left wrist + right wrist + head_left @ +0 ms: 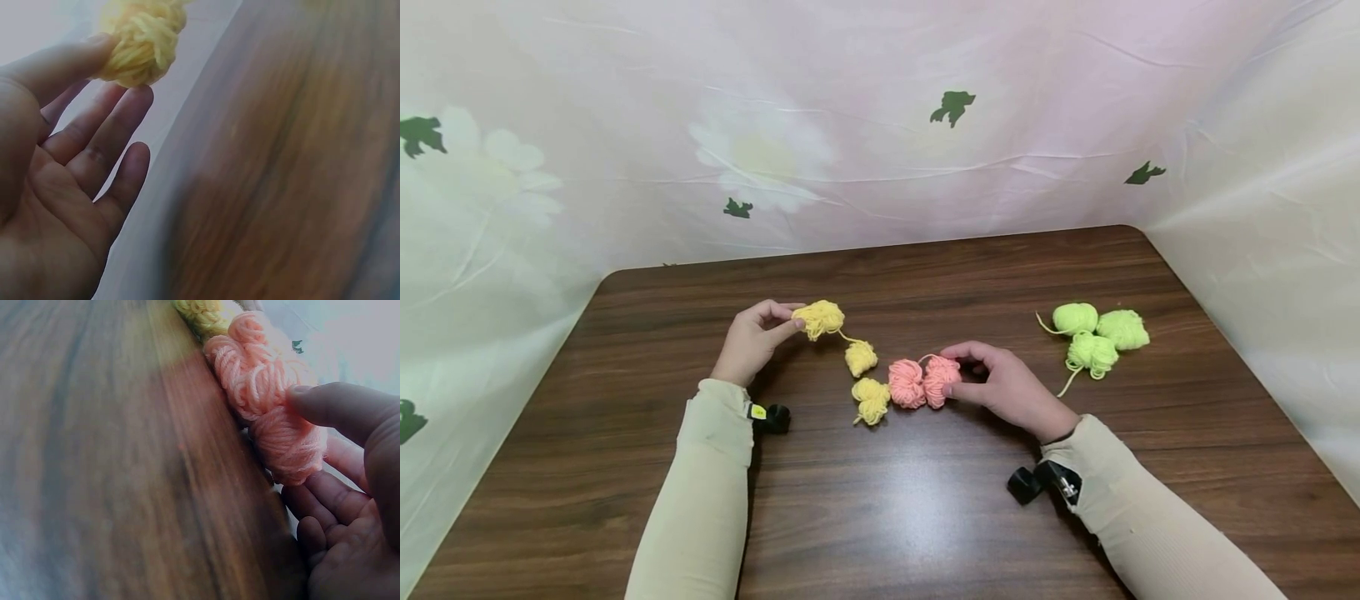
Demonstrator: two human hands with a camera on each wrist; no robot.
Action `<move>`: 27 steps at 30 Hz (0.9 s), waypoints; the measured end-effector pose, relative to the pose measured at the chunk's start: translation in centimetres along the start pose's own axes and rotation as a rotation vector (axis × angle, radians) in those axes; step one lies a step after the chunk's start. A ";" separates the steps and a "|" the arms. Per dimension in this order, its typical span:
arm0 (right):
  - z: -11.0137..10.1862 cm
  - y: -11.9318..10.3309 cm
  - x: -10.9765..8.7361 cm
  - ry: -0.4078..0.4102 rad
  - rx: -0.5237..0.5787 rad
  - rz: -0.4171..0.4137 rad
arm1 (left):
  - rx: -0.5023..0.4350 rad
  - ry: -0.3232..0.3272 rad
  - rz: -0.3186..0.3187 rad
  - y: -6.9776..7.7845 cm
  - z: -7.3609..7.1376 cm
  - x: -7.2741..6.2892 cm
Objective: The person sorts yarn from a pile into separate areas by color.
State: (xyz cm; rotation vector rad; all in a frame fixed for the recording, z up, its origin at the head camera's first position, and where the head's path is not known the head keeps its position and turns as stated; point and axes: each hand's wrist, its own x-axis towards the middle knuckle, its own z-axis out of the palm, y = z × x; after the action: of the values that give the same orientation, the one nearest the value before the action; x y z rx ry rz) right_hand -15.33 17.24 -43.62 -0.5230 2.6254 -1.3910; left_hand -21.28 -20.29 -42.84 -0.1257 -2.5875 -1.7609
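Note:
My left hand [758, 337] pinches a yellow yarn bundle [819, 318] between thumb and fingers, a little above the brown wooden table [880, 517]; the same yellow yarn bundle [142, 39] fills the top of the left wrist view. A strand runs from it to two more yellow bundles [865, 379] lying on the table. My right hand [1003, 385] pinches the right one of two pink yarn bundles [924, 382] at the table's middle. In the right wrist view the thumb presses on that pink bundle [284, 434].
Three lime-green yarn bundles [1097, 333] lie at the right side of the table. A pale floral plastic sheet [880, 125] walls in the back and both sides. Small black wrist cameras [1045, 482] sit under both sleeves.

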 end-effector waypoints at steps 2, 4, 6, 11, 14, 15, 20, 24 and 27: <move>0.0 0.0 0.0 0.000 0.000 0.003 | -0.012 -0.001 -0.009 -0.2 -0.3 0.0; 0.0 0.0 0.0 0.000 0.001 0.003 | -0.033 -0.001 -0.018 -0.4 -0.6 0.0; 0.0 0.0 0.0 0.000 -0.001 0.003 | -0.048 -0.001 -0.024 -0.6 -1.0 0.0; 0.0 0.0 0.0 0.002 0.000 -0.001 | -0.070 0.013 -0.037 -1.0 -1.8 -0.2; 0.0 0.0 0.0 0.003 0.002 0.000 | -0.085 0.030 -0.047 -1.1 -2.3 -0.3; 0.0 0.0 0.0 0.003 0.003 0.001 | -0.091 0.035 -0.051 -1.1 -2.4 -0.4; 0.0 0.0 0.0 0.004 0.000 -0.002 | -0.112 0.047 -0.071 -1.4 -3.2 -0.6; 0.0 -0.1 -0.1 0.004 -0.002 -0.001 | -0.124 0.040 -0.086 -1.7 -3.7 -0.8; 0.0 -0.1 -0.1 0.003 -0.005 0.001 | -0.166 0.037 -0.088 -1.9 -3.9 -1.0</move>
State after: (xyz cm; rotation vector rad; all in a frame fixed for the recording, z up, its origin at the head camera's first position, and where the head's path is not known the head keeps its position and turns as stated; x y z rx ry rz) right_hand -15.26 17.25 -43.54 -0.5205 2.6320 -1.3871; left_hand -20.59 -24.63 -43.21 0.0202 -2.4550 -1.9867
